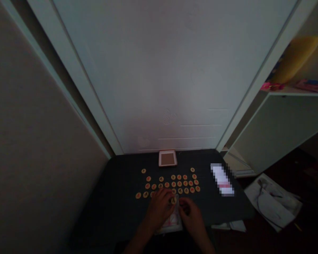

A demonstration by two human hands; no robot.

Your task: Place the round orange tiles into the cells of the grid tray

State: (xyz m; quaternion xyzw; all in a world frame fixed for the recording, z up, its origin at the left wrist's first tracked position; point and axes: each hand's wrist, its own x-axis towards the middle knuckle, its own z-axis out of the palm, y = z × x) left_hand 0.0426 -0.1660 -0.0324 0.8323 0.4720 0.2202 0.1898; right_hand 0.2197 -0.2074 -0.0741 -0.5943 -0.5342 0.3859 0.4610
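Round wooden Chinese chess pieces with red or dark characters lie face up in loose rows on a dark table. My left hand is closed, with one chess piece at its fingertips, and it covers part of the nearest row. Beneath it lies a shallow box with a pale rim and pinkish contents, partly hidden by the hand. By the box's right edge is my right hand, its fingers curled together. Whatever those fingers hold, if anything, is too dark to make out.
Against the white panel at the table's back stands a small open box lid. A blurred-out bright object lies at the right. Beyond the table are papers with a cable and a shelf.
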